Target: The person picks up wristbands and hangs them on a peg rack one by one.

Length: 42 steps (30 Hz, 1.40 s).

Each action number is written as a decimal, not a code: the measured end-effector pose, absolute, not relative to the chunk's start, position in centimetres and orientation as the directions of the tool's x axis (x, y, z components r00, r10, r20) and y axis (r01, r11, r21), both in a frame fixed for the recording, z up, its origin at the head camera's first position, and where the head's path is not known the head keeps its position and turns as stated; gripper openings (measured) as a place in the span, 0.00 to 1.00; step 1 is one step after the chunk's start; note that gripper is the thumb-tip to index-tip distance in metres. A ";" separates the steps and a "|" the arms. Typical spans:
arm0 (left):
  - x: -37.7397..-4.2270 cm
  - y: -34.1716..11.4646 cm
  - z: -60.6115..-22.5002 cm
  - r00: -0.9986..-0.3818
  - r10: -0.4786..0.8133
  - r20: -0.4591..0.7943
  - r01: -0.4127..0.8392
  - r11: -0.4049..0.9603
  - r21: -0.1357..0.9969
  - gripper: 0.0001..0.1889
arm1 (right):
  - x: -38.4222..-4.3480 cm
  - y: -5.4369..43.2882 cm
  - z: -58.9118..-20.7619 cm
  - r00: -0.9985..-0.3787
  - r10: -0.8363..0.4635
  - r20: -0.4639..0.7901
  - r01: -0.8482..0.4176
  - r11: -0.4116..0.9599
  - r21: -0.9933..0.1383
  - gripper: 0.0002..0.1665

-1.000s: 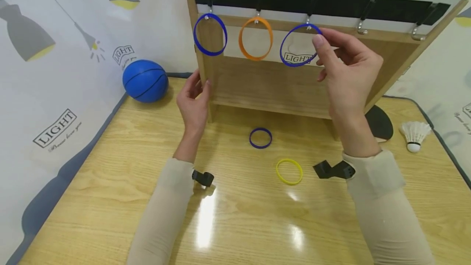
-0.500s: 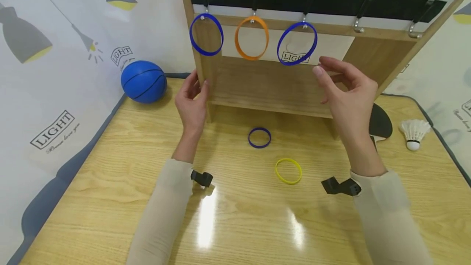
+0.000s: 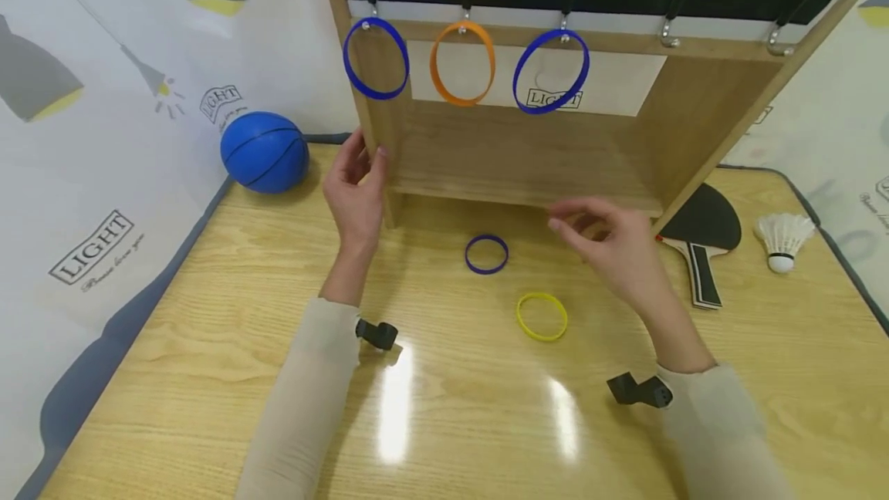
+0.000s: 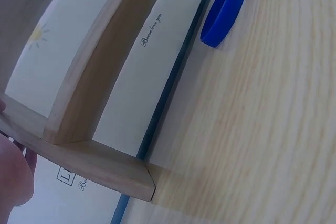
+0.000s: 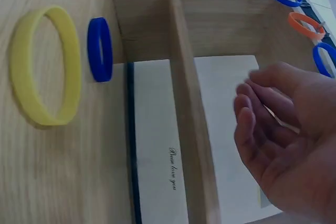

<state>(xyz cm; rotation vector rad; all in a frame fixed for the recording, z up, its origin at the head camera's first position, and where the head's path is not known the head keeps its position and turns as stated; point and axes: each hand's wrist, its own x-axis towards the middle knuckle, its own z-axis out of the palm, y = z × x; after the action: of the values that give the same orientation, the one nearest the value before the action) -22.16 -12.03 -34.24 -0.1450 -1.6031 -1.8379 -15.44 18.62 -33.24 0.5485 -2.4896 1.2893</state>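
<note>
My left hand [image 3: 356,195] grips the left side panel of a wooden rack [image 3: 528,149], thumb in front and fingers partly hidden behind it. Near the rack's lower right front, my right hand [image 3: 618,253] hovers over the table, fingers loosely bent and holding nothing. A blue wristband [image 3: 378,96], an orange wristband [image 3: 493,60] and a second blue wristband [image 3: 586,60] hang from the rack's left and middle hooks. On the table lie another blue wristband [image 3: 486,271], seen also in the left wrist view, and a yellow wristband [image 3: 542,339], closest to the right hand.
Two hooks at the rack's right, one being a metal hook [image 3: 669,38], carry no band. A blue ball [image 3: 265,153] sits left of the rack. To the right are a table tennis paddle [image 3: 704,218], partly behind the rack, and a shuttlecock [image 3: 783,240].
My right hand has let go of the blue wristband, which now hangs on the third hook, and has dropped toward the table. The left hand stays on the rack.
</note>
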 end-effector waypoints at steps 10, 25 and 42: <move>-22.2 -12.2 -34.3 -0.761 -0.412 0.501 0.554 -0.010 0.832 0.18 | -16.2 15.7 -36.8 -0.801 -0.572 0.176 -0.570 0.640 -0.516 0.15; -22.3 -12.1 -34.2 -0.763 -0.409 0.501 0.555 -0.016 0.831 0.19 | -16.9 15.3 -39.6 -0.812 -0.556 0.177 -0.576 0.718 -0.390 0.05; -22.4 -12.1 -34.3 -0.760 -0.406 0.507 0.562 -0.019 0.827 0.19 | -17.2 16.9 -36.7 -0.821 -0.368 0.435 -0.569 0.580 -0.583 0.13</move>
<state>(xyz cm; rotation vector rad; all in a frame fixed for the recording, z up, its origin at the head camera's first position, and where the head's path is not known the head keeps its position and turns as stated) -22.35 -12.13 -34.31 -0.1655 -1.5927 -1.8500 -17.21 16.90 -36.74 0.7731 -2.5458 1.0803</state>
